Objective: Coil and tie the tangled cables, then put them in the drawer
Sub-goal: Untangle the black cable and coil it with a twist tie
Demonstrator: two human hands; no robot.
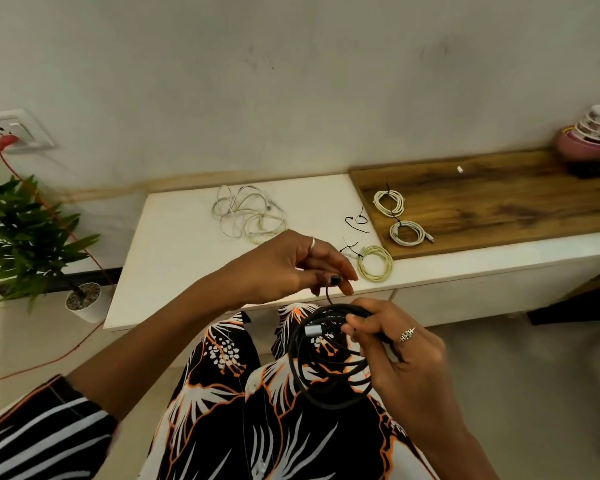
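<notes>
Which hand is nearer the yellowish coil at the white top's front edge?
Left. The left hand hovers just left of the yellowish coil, apart from it; the right hand is lower, gripping the black cable coil.

A tangle of cables [248, 213] lies at centre frame on the bench [174, 244]. Right of it lie loose ties [356, 221], then two tied coils [389, 202] [409, 232] on a board [499, 199]. A third coil [375, 263] sits below them. A potted plant [25, 233] stands at far left, stacked bowls [593, 136] at upper right.
</notes>
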